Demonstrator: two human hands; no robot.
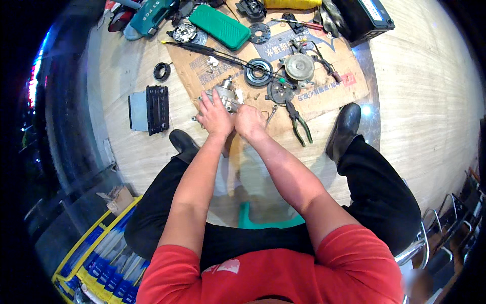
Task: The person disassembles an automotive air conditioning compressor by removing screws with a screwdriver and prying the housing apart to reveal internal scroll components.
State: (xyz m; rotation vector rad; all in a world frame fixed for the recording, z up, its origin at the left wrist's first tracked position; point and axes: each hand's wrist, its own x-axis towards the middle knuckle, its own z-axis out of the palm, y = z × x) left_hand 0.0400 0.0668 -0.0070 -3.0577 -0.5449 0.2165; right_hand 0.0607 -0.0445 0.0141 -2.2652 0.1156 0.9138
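Note:
My left hand [216,115] lies over a silver metal compressor body [226,94] on the cardboard and grips it, fingers spread along its left side. My right hand [249,120] is closed in a fist against its near right side. What sits inside that fist is hidden; a thin metal edge shows beside the knuckles. Right of it lies a slim metal tool [272,115]. Pliers with dark green handles [299,124] rest farther right. Beyond the hands are a ring-shaped pulley [258,72] and a round dark plate [280,92].
Flattened cardboard [324,76] covers the floor. On it are a green case [219,26], a round motor-like part [299,67], a red-handled screwdriver [310,24] and long thin rods [202,49]. A car radio [155,110] and black ring [161,72] lie left. A black battery [365,19] stands far right.

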